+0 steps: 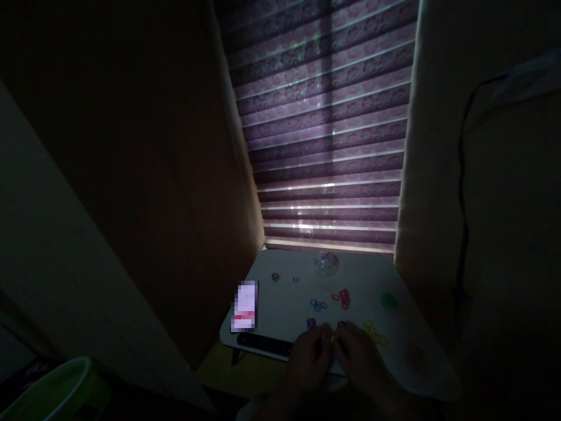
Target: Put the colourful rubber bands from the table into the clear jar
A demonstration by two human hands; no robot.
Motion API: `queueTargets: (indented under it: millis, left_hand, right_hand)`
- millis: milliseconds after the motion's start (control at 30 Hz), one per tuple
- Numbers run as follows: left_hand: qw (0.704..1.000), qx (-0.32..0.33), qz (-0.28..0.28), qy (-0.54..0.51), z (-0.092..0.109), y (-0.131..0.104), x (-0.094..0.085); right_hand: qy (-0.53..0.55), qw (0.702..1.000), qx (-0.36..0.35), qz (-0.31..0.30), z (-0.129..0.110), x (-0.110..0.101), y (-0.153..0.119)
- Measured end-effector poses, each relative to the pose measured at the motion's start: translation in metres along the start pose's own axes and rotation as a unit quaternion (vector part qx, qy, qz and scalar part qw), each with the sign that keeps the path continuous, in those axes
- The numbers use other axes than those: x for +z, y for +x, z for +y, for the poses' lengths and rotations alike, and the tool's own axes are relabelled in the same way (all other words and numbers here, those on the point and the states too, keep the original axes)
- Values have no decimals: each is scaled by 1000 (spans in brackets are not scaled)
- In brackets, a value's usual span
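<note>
My left hand (310,349) and my right hand (354,346) meet at the front edge of a small white table (284,298). Both are closed, fingertips pinched together on a small yellow rubber band (333,339), mostly hidden by the fingers. Beyond the left hand lie purple bands (311,323) and blue bands (317,304). Red bands (344,299) are grouped farther back. Close to my right hand are loose yellow bands (377,334), with a green pile (389,301) behind them. Dim light blurs the finger detail.
A clear round container (326,264) stands at the table's back. A phone (245,307) lies at the left, above a long black bar (263,343). Small bands (276,277) sit at back left. Pleated blinds (328,146) hang behind; a green tub (65,389) is at lower left.
</note>
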State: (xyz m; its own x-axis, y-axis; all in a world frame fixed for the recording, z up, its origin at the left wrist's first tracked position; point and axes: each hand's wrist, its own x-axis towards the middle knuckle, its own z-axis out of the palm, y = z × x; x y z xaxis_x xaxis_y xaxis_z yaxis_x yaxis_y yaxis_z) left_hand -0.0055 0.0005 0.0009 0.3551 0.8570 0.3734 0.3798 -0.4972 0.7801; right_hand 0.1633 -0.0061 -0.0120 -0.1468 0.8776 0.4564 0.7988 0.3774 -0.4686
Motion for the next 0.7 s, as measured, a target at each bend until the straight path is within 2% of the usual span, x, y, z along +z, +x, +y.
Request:
queueTargets:
  millis: [700]
  left_hand:
    - [999,-20,3,25,-2,-1,2]
  right_hand:
    - [15,1000,4,-8,-1,1,0]
